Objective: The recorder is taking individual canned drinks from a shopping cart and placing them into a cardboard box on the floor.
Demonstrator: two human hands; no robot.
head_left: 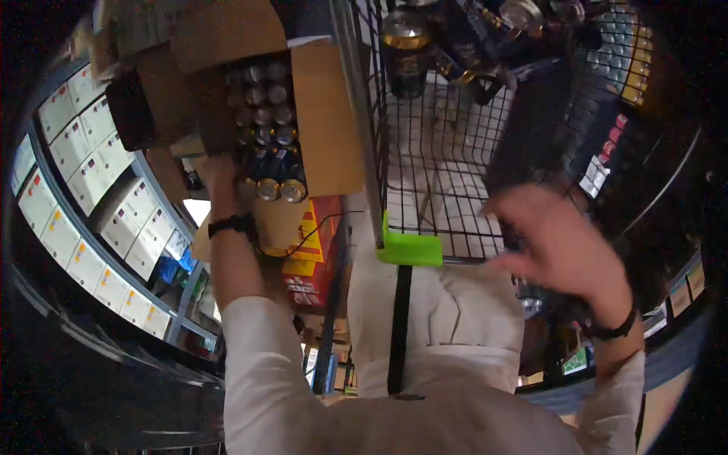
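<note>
- The left hand reaches to the inner left side of a cardboard box; its fingers are lost in the shadow, so I am not able to say if they grasp something.
- The right hand is beside the near right corner of a wire basket, with its fingers parted and nothing visible in the grasp (it is blurred).
- The boxed cans stand in rows just to the right of the left hand, and the nearest ones show shiny metal ends.
- Other cans, the basket cans, are ahead of the right hand and to its left, well apart from it; some of them lie tilted.
- As I judge, one can is rather heavy for its size if it is full, smooth and a little slippery, with a thin wall which can be dented. The good place to take hold is around the middle of the body, or near the upper rim while the neighbours stand close.
- About labels: the basket cans have dark bodies with gold bands and pale printing, too small to read surely. Below the left hand, a red and yellow box carries pale printing. White cartons, left of the left hand, bear small coloured marks.
</note>
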